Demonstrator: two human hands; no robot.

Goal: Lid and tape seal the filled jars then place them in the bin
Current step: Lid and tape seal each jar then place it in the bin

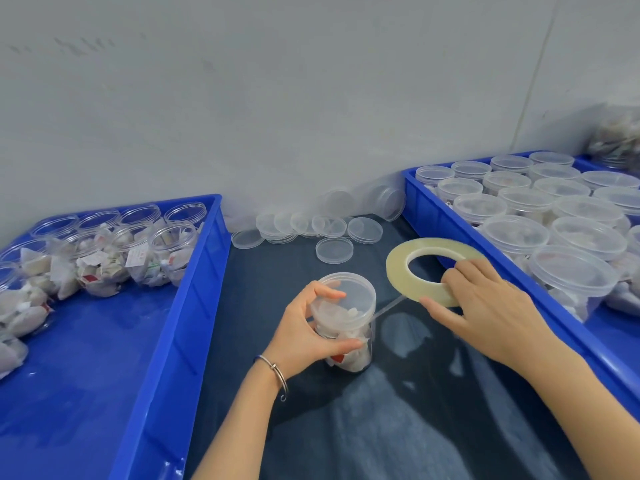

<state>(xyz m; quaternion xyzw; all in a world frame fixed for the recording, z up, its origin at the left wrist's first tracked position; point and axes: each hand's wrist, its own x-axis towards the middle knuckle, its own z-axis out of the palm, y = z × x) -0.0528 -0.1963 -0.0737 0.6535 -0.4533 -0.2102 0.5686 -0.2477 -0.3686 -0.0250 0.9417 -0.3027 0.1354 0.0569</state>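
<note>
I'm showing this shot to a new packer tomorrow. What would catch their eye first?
Most likely the centre: the left hand grips a lidded jar standing on the dark mat, while the right hand holds a roll of tape with a strip running to the jar. Next, two blue bins: the left bin holds open filled jars, the right bin lidded ones.

An open lane of dark mat (398, 427) runs between two blue bins (194, 306), loose lids (334, 250) cluttering its far end.
</note>
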